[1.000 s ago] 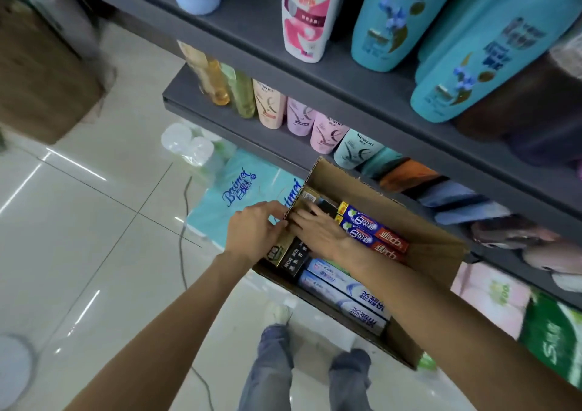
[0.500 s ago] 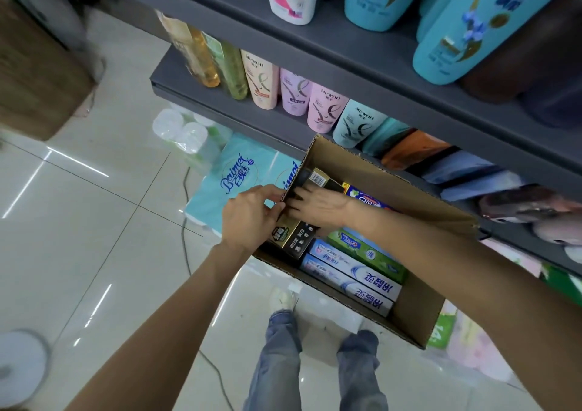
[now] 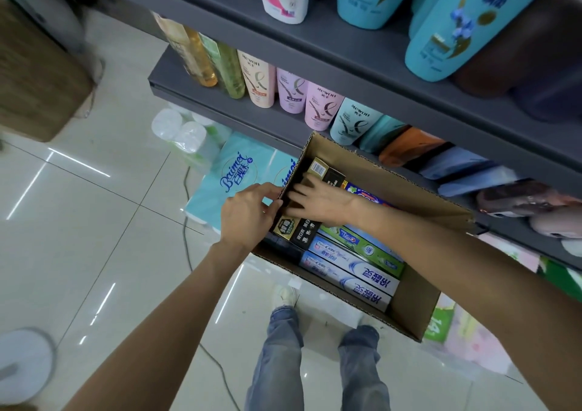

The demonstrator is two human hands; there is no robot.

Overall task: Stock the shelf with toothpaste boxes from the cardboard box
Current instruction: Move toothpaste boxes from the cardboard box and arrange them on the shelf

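Nearest the camera, two legs in blue jeans (image 3: 318, 363) are seen standing on the pale tiled floor (image 3: 94, 237), with a thin cable (image 3: 189, 253) trailing across it. Above them an open cardboard box (image 3: 419, 303) is held out at the shelf front, and toothpaste boxes are packed inside it: two white-and-blue boxes (image 3: 346, 276) lie along the near wall, a green box (image 3: 362, 248) is set just behind them, and a black-and-gold pair (image 3: 296, 228) is raised at the left end. The left hand (image 3: 248, 218) is curled over the box's left wall, its fingers closed against the black-and-gold pair. The right hand (image 3: 321, 201) is laid on top of that pair with fingers extended and slightly spread; whether anything is gripped beneath it cannot be told. A blue-and-red box (image 3: 368, 194) is partly hidden behind the right wrist. Beyond, a pale blue tissue pack (image 3: 239, 174) and wrapped paper rolls (image 3: 179, 130) are seen on the floor. Farther back, pastel bottles (image 3: 318, 111) are lined on the grey shelf (image 3: 176, 79), and large teal bottles (image 3: 456, 26) on the shelf above.
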